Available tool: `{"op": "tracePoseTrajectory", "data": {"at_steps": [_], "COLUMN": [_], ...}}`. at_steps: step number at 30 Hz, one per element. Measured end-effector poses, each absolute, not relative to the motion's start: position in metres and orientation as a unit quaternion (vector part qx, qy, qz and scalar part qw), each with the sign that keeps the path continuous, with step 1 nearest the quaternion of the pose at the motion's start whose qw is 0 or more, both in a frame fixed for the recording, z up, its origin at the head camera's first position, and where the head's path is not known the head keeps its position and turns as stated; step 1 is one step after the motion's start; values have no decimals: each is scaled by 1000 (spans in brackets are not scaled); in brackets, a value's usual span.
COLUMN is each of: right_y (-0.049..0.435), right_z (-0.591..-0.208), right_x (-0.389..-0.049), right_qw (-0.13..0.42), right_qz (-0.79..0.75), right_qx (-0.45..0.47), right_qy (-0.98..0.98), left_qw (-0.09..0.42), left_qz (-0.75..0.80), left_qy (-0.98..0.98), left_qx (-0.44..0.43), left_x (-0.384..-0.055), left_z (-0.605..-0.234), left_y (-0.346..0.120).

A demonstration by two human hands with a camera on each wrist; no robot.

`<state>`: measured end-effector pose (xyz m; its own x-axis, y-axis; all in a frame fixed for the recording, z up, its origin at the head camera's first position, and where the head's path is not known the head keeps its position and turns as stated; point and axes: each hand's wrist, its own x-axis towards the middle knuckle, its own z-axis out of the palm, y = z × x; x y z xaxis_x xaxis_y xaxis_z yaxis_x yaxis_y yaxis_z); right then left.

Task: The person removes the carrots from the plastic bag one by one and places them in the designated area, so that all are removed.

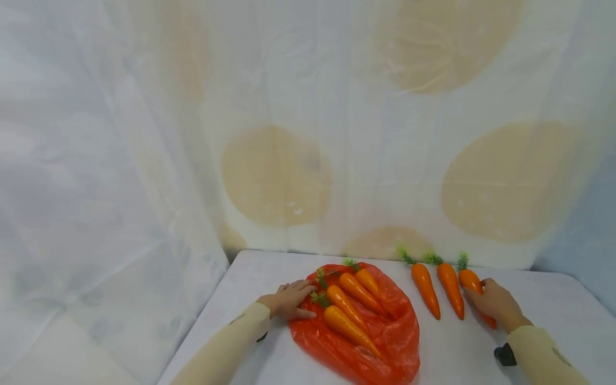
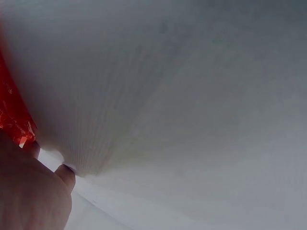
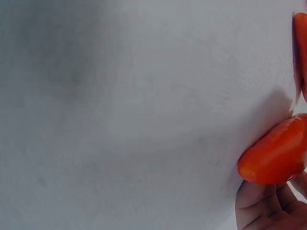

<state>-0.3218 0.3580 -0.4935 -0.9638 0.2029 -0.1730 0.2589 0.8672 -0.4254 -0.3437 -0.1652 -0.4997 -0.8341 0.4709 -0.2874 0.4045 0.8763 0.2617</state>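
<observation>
The right hand (image 1: 495, 305) has its grip curled round the rightmost carrot (image 1: 470, 280) at the tabletop (image 1: 262, 355); the left hand (image 1: 291, 300) rests, fingers spread, on the red bag (image 1: 405, 326). Lifting or placing seems underway, calling for steady control.

table (image 1: 452, 342): plain white | bag (image 1: 406, 334): red | carrots (image 1: 347, 309): orange, a little yellower on the bag than on the table | leafy tops (image 1: 408, 256): green, some yellowish | backdrop (image 1: 375, 176): off-white, large round tan spots | sleeves (image 1: 226, 342): pale cream, small dark mark on each
</observation>
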Motion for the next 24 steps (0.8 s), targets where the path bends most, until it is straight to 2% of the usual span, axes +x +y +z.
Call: {"op": "tracePoseTrajectory", "data": {"at_steps": [3,6,9,12,17,24], "right_y": [358,354,346,337,321,278], "right_z": [-493,-491,-486,-476,-462,-451], "right_x": [-321,-320,-318,-318,-320,-310], "right_qw": [20,-54,-140,-197,-220,-215], "right_qz": [-215,-198,-178,-150,-119,-90], "right_qx": [131,128,90,40,-23,-103], "right_qy": [968,970,970,968,968,967], "left_qw": [172,169,167,165,170,174], "left_qz": [94,93,94,95,96,102], "left_qy": [954,954,953,952,952,953], "left_qx": [227,229,234,239,238,224], "left_x": [-344,-346,-349,-351,-352,-353], "left_z": [-500,-502,-503,-502,-501,-510], "left_y": [-164,-165,-166,-168,-167,-165]}}
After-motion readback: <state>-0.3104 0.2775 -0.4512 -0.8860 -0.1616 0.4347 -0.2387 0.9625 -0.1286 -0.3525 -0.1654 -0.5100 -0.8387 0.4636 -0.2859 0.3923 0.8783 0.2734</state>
